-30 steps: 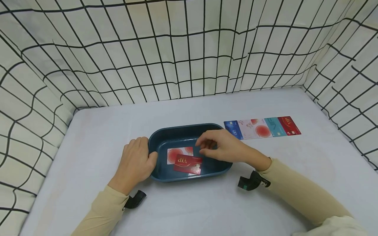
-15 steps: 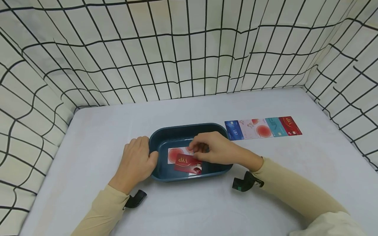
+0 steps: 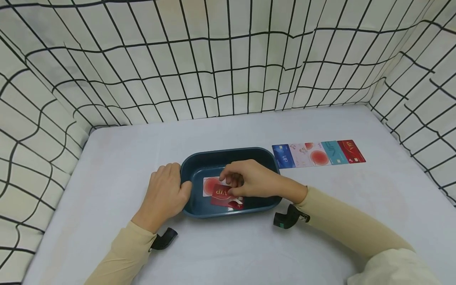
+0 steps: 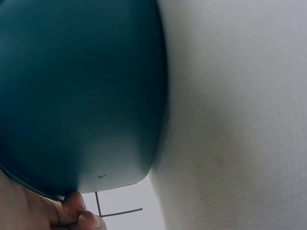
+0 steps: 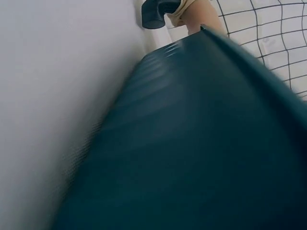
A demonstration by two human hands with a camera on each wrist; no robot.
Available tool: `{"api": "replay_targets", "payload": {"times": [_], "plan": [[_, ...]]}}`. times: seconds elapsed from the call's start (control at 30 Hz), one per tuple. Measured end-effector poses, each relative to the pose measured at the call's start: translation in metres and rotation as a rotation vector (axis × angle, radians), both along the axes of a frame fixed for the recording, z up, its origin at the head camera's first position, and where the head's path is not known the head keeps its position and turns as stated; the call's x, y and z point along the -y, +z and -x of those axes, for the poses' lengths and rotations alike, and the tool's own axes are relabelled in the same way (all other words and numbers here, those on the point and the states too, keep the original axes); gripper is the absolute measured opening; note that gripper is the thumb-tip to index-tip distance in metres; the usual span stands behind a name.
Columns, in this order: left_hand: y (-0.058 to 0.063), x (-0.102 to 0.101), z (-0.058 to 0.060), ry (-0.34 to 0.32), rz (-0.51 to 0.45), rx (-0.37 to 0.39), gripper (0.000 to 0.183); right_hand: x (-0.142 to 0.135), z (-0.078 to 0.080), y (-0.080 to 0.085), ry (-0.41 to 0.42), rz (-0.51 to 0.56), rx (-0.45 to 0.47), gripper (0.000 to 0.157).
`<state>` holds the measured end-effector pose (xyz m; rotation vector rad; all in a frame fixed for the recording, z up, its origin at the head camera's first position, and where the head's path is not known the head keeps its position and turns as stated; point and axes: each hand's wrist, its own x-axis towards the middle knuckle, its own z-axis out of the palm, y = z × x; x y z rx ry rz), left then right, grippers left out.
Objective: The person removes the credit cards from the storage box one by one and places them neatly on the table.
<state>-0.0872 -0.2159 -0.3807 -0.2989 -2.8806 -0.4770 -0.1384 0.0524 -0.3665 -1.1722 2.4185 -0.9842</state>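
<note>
A dark teal tray [image 3: 199,213] stands on the white table, and my left hand [image 3: 164,194] grips its left rim. In the left wrist view, the fingertips [image 4: 88,219] show at the edge of the tray's outer wall. Two cards lie overlapped on the tray's floor: a red VIP card [image 3: 220,196] on top and a white card with red circles [image 3: 208,186] partly beneath it. Over them hovers my right hand [image 3: 251,180], fingers loosely bent and thumb at the red card's upper edge. Whether the thumb touches that card cannot be made out.
Behind the tray's right end lies a row of cards on the table: a blue VIP card [image 3: 283,156], pale ones with red circles [image 3: 318,157], a teal one [image 3: 335,152] and a red one [image 3: 351,151]. Black netting [image 3: 231,75] over white walls encloses the table.
My right hand has moved left inside the tray, from beside the cards to over them, and now hides part of both. The left hand keeps its place on the rim.
</note>
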Motion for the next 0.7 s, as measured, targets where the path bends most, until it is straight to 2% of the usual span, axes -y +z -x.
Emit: {"api": "replay_targets", "payload": {"times": [0.3, 0.7], "plan": [[0.0008, 0.0001, 0.0006, -0.009, -0.005, -0.014, 0.016, 0.0044, 0.0041, -0.0061, 0.021, -0.063, 0.06, 0.046], [0.0003, 0.0001, 0.0016, -0.007, 0.002, -0.003, 0.016, 0.0071, 0.0013, -0.0095, 0.045, -0.187, 0.025, 0.059]]}}
